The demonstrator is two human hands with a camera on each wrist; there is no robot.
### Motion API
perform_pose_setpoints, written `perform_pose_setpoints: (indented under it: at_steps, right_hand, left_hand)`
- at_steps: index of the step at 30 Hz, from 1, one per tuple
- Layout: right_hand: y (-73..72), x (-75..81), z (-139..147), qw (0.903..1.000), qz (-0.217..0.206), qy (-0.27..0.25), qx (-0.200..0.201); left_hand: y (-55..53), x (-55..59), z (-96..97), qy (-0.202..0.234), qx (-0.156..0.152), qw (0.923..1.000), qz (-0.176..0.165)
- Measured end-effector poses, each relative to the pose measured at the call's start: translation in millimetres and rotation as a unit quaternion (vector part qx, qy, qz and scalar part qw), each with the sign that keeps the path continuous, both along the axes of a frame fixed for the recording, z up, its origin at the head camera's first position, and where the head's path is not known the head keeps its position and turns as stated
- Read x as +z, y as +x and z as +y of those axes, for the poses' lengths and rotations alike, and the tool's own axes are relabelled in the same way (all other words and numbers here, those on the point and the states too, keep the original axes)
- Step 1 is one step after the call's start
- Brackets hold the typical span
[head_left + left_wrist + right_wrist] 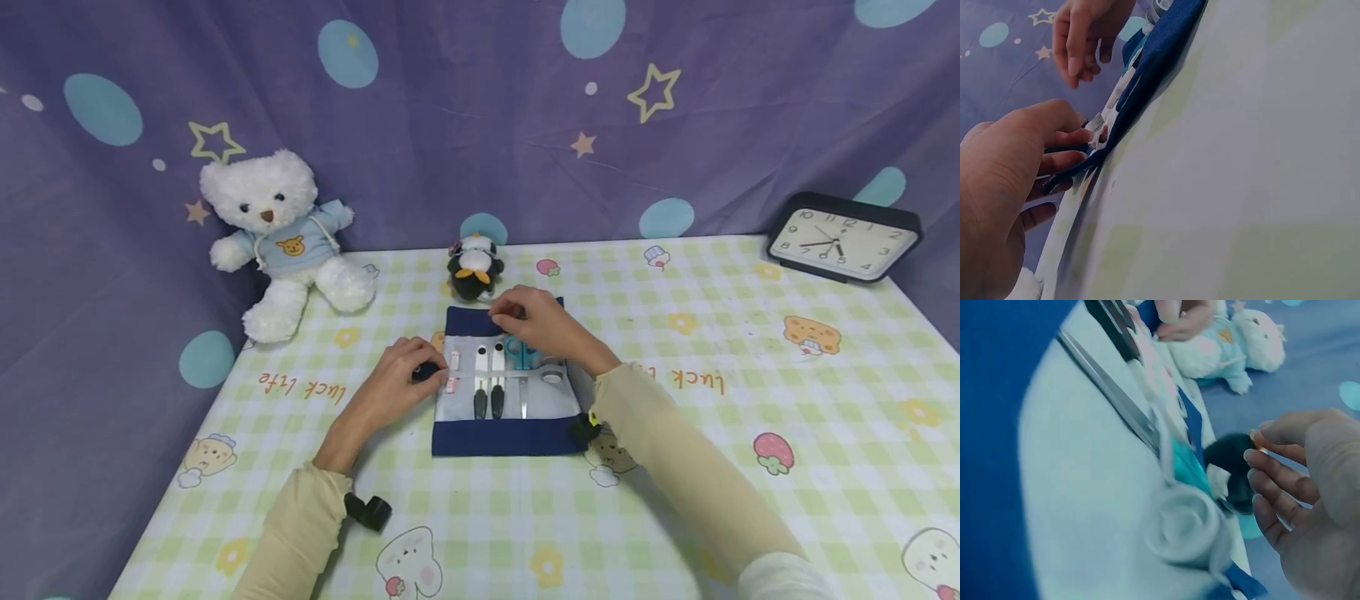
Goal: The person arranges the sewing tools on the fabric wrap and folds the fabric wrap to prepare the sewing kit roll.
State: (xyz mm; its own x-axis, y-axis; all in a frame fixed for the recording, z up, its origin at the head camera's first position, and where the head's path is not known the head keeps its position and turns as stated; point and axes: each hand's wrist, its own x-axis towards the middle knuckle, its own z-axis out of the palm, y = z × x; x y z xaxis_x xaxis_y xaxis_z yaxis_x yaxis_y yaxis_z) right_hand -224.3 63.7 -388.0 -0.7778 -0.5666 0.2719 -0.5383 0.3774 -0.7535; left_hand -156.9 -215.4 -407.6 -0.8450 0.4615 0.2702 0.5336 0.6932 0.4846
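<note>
A navy fabric tool roll (510, 438) with a pale grey inside lies spread out on the table. Its elastic band holds teal-handled scissors (522, 354), two slim white tools with black ends (490, 392), small pink-and-white pieces (453, 360) and a round grey item (552, 375). At the roll's left edge my left hand (401, 379) pinches the fabric, and a dark blue strap (1072, 170) runs between its fingers in the left wrist view. Over the scissors and far flap hovers my right hand (534, 317), fingers loosely bent and holding nothing.
Behind the roll lies a penguin plush (475, 265). A white teddy bear (281, 242) in a blue top sits at the back left, and a black-framed clock (843, 237) stands at the back right. A patterned curtain (465, 117) hangs behind the checked tablecloth (750, 517).
</note>
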Motion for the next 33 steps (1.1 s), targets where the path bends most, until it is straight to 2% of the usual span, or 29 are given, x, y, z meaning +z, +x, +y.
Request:
perform_pose_setpoints:
  at_steps: [8, 15, 22, 28, 30, 33]
  right_hand:
    - [-4.6, 6.1, 32.1, 0.9987, 0.002, -0.012, -0.05]
    - [-7.5, -1.5, 59.6, 0.9939, 0.009, -0.01, -0.109]
    - [-7.0, -11.0, 71.2, 0.9909, 0.019, -0.017, -0.132]
    - [-9.9, -18.0, 75.1, 0.9876, 0.031, -0.019, -0.153]
    - [-10.5, -19.6, 75.6, 0.987, 0.028, -0.017, -0.157]
    - [-10.5, -21.1, 74.9, 0.987, 0.017, -0.012, -0.159]
  left_hand:
    - [3.2, 7.3, -1.7, 0.012, -0.008, 0.9994, 0.031]
    - [12.4, 17.3, -7.6, 0.028, -0.023, 0.999, 0.027]
    - [31.5, 23.6, -10.5, 0.031, -0.018, 0.9978, -0.055]
    - [42.4, 25.0, -9.4, -0.004, -0.038, 0.9935, -0.107]
    - [45.5, 25.0, -9.5, -0.015, -0.043, 0.9887, -0.142]
    - [51.9, 25.4, -9.6, -0.034, -0.038, 0.9754, -0.215]
